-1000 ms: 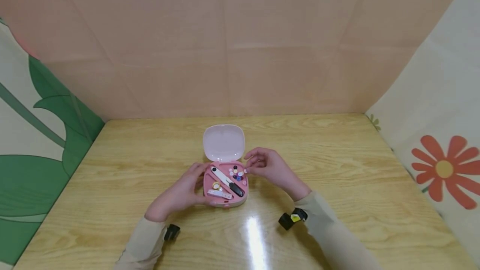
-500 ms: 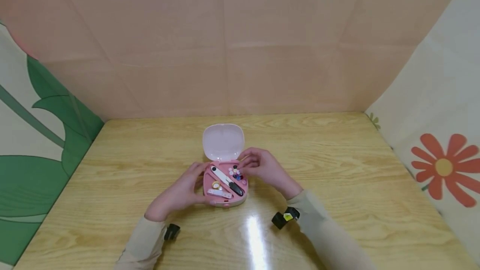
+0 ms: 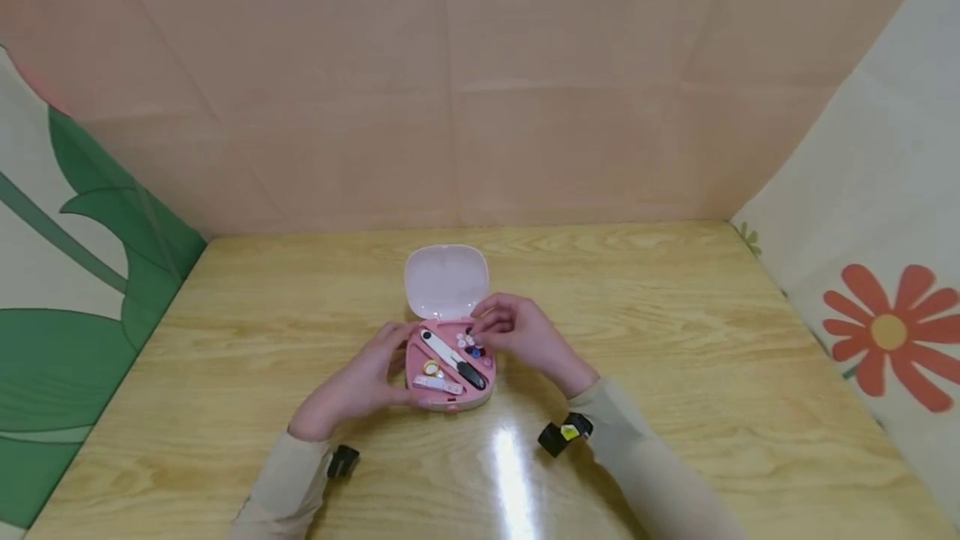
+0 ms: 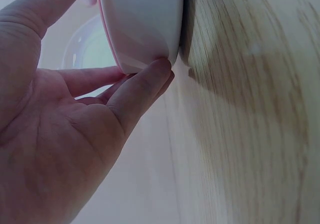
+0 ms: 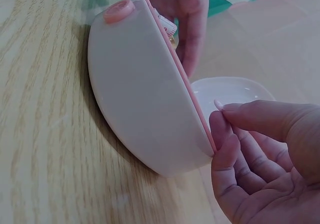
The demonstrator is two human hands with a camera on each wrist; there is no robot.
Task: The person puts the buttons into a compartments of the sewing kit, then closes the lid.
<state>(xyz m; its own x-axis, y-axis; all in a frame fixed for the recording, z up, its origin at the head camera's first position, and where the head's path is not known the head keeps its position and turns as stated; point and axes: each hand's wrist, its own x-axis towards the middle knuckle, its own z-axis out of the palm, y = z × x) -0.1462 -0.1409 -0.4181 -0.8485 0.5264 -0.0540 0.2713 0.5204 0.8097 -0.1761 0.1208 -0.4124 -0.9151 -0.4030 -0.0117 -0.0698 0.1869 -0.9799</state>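
Note:
A small sewing box, pink inside and white outside, stands on the table with its lid raised at the back. My left hand grips its left side, thumb at the front and fingers at the back corner. Over the right compartment, my right hand pinches a small pale button between thumb and index finger. Several coloured buttons lie below those fingertips, partly hidden. A long white and black tool lies diagonally in the middle compartment. The left one holds a white strip with markings and a gold-coloured round piece.
The box stands on a wood-grain table. A plain pinkish cloth hangs behind the table, and printed cloths with leaves and a red flower flank it. A pink latch juts from the box's front.
My right hand has moved left from the box's right rim to over the buttons, still pinching the small button. My left hand keeps its grip on the box.

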